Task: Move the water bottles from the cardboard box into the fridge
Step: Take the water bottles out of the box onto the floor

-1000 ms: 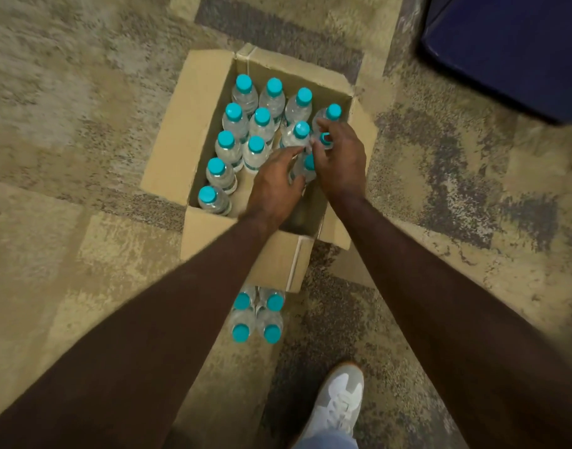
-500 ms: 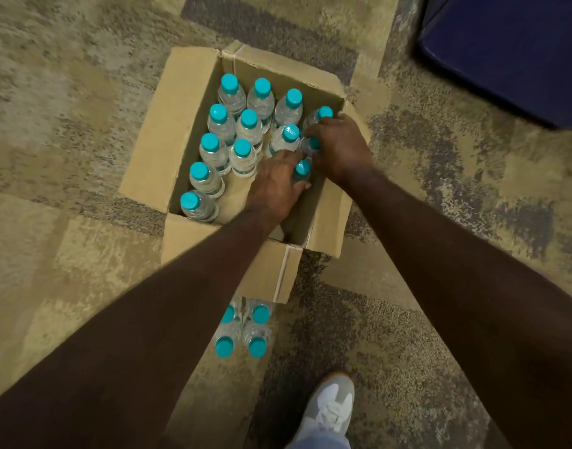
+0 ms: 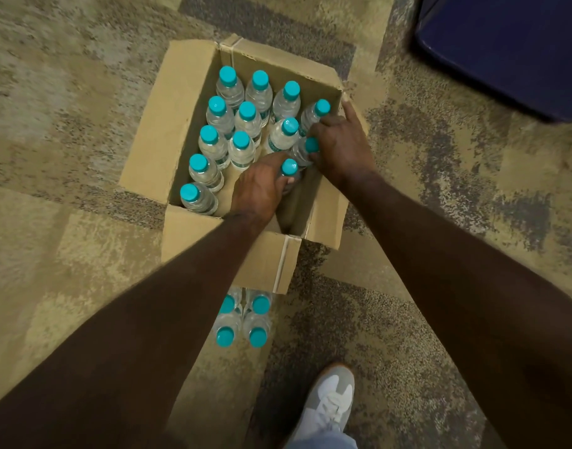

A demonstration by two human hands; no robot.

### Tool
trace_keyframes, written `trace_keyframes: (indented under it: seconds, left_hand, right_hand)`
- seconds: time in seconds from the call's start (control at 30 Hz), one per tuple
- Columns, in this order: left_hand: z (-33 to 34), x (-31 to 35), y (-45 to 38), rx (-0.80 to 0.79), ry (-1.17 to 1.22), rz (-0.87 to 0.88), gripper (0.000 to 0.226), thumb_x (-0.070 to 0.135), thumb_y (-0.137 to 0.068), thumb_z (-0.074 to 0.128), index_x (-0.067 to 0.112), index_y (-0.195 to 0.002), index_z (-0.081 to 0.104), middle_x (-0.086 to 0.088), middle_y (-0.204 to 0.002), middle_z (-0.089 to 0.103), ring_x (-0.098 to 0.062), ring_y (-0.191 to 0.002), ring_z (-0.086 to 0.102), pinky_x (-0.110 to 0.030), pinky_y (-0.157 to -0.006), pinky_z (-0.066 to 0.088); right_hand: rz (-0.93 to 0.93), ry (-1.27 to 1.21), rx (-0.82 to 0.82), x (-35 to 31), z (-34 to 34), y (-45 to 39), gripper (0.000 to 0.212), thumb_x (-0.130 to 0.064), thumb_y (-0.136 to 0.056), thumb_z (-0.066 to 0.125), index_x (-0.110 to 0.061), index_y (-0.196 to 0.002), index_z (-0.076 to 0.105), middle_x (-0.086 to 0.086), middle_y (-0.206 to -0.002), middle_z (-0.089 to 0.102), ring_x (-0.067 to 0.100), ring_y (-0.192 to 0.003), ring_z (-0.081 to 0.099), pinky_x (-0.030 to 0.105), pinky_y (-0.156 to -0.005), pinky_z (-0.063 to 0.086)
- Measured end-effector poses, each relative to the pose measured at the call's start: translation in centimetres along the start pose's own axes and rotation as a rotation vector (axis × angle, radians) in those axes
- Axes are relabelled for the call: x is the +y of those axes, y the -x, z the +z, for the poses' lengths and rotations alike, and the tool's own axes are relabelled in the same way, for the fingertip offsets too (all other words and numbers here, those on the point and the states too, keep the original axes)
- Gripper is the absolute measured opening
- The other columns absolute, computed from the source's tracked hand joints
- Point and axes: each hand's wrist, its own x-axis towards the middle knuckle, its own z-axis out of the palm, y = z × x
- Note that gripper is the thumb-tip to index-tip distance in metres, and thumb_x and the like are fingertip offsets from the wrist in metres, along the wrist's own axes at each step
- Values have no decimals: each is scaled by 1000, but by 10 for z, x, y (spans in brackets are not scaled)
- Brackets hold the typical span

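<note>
- Water bottles (image 3: 242, 121) stood upright in the open cardboard box (image 3: 168, 137), teal caps up, packed mostly along the left and far sides.
- Left hand (image 3: 258, 192) was inside the box, fingers wrapped around one bottle (image 3: 289, 171) near the box's middle; cap visible above the knuckles.
- Right hand (image 3: 339, 147) was clamped over a neighbouring bottle (image 3: 305, 149) at the right wall, thumb up against the box rim. A further bottle (image 3: 315, 113) sat just behind its fingers; can't tell if they touched it.
- Both gripped bottles touched or nearly touched each other, and a tilted bottle (image 3: 283, 134) crowded them from the far side.
- Near-right corner of the box was bare cardboard.
- Four loose bottles (image 3: 242, 322) lay on the carpet (image 3: 67, 92) just in front of the box's near flap.
- A shoe (image 3: 330, 400) stood beside them, nearer the camera.
- Dark blue object (image 3: 504, 50) at top right, well apart from the box.
</note>
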Motion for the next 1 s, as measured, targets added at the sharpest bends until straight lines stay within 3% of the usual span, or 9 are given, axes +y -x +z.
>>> trace_keyframes:
  seconds: [0.07, 0.13, 0.2, 0.27, 0.37, 0.5, 0.87, 1.0]
  left_hand:
    - [-6, -4, 8, 49, 1, 28, 44, 21, -95, 68, 19, -136, 55, -5, -133, 63, -22, -123, 58, -36, -101, 47]
    - [-15, -5, 14, 91, 50, 54, 41, 21, -97, 65, 15, -136, 56, -6, -134, 63, -22, -123, 57, -33, -103, 44]
    - [-26, -5, 17, 111, 121, 74, 41, 21, -98, 63, 12, -138, 56, -8, -137, 62, -22, -126, 57, -33, -107, 44]
    - [-37, -3, 18, 126, 202, 87, 41, 24, -99, 62, 13, -138, 56, -6, -138, 61, -20, -127, 57, -39, -109, 48]
    - [-54, 4, 22, 159, 278, 107, 43, 27, -98, 64, 11, -137, 57, -4, -136, 62, -15, -126, 58, -40, -105, 51]
    - [-76, 18, 34, 207, 370, 160, 41, 22, -97, 66, 7, -134, 59, -6, -133, 64, -15, -124, 59, -39, -103, 53]
    - [-98, 21, 91, 196, 497, 135, 42, 25, -93, 71, 7, -130, 63, -3, -129, 67, -17, -123, 61, -48, -101, 52]
    - [-106, 16, 118, 210, 569, 107, 38, 19, -92, 73, 5, -126, 65, -5, -125, 69, -18, -119, 64, -42, -100, 55]
  right_hand:
    - [30, -20, 59, -3, -4, 8, 37, -32, -87, 70, -18, -121, 65, 6, -120, 67, 23, -118, 58, 42, -124, 4]
    - [73, -121, 116, -7, -9, 17, 37, -34, -86, 72, -19, -119, 65, 3, -118, 66, 20, -116, 57, 41, -124, 15]
    - [147, -296, 171, -13, -20, 27, 36, -33, -85, 74, -19, -117, 64, 2, -119, 64, 18, -114, 56, 34, -109, 40]
    - [231, -459, 226, -18, -30, 36, 36, -33, -84, 76, -18, -115, 64, 1, -119, 65, 16, -111, 57, 26, -91, 47]
    - [329, -641, 338, -28, -45, 52, 36, -35, -83, 76, -17, -112, 66, -4, -112, 70, 9, -101, 64, 30, -89, 55]
    - [439, -856, 458, -44, -65, 72, 33, -26, -84, 79, -14, -113, 68, -7, -108, 71, 4, -99, 67, 28, -90, 58]
    - [576, -1132, 648, -76, -94, 140, 33, -18, -84, 80, -3, -112, 71, 2, -105, 73, 15, -98, 71, 40, -88, 60]
    - [614, -1223, 666, -93, -93, 164, 33, -13, -84, 80, 0, -113, 71, 7, -106, 73, 20, -99, 72, 44, -88, 60]
